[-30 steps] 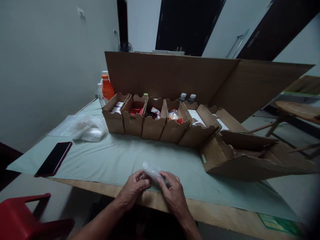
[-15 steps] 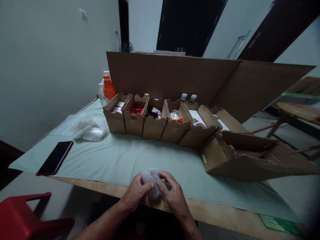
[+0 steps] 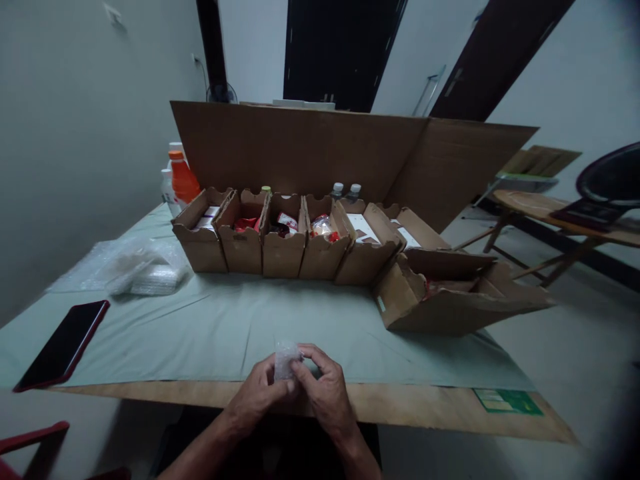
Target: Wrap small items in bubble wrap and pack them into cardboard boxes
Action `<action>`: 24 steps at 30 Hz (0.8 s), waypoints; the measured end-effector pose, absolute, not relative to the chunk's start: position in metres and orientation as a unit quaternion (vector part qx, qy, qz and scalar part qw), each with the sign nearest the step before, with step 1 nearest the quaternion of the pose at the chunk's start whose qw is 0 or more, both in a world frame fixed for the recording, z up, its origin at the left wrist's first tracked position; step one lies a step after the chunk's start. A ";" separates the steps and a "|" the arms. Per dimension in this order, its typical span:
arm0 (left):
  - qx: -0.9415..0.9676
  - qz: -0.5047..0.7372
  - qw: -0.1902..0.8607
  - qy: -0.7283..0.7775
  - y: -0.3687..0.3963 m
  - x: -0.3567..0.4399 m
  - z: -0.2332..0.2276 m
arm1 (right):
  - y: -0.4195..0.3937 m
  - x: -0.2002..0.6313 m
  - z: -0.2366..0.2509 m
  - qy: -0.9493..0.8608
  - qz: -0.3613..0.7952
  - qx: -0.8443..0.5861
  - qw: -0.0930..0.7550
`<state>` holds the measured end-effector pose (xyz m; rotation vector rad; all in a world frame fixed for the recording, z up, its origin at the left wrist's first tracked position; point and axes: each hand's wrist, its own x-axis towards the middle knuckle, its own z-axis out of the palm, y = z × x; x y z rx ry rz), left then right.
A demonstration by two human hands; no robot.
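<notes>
Both my hands hold a small piece of clear bubble wrap [image 3: 286, 360] at the front edge of the table. My left hand [image 3: 257, 393] grips it from the left, the thumb lying along its lower side. On the other side my right hand [image 3: 325, 390] pinches it between thumb and fingers. Whether anything is wrapped inside I cannot tell. More bubble wrap [image 3: 150, 270] lies in a loose heap at the left of the table. The row of open cardboard boxes [image 3: 283, 257] stands beyond my hands.
A phone [image 3: 65, 343] lies at the left front of the green tablecloth [image 3: 220, 333]. Another cardboard box [image 3: 425, 310] sits at the right, angled. Bottles, one an orange bottle [image 3: 184, 179], stand behind the boxes, before a tall cardboard panel [image 3: 300, 147]. A red stool [image 3: 35, 437] is at lower left.
The view has swung to the right, so things sit further left. My fingers have shifted on the bubble wrap, which looks smaller and more folded.
</notes>
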<state>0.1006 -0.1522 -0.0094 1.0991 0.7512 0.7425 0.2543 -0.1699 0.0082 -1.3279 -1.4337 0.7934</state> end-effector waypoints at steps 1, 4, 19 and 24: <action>0.488 0.326 0.739 0.331 -0.152 0.100 -0.008 | -0.170 0.256 0.008 -0.582 0.340 -0.548 0.495; 0.493 0.303 0.738 0.346 -0.153 0.098 -0.007 | -0.172 0.262 0.007 -0.567 0.369 -0.550 0.491; 0.556 0.244 0.706 0.364 -0.154 0.106 -0.006 | -0.179 0.268 0.012 -0.560 0.397 -0.565 0.457; 0.576 0.215 0.717 0.327 -0.156 0.106 0.000 | -0.188 0.282 0.027 -0.575 0.435 -0.579 0.381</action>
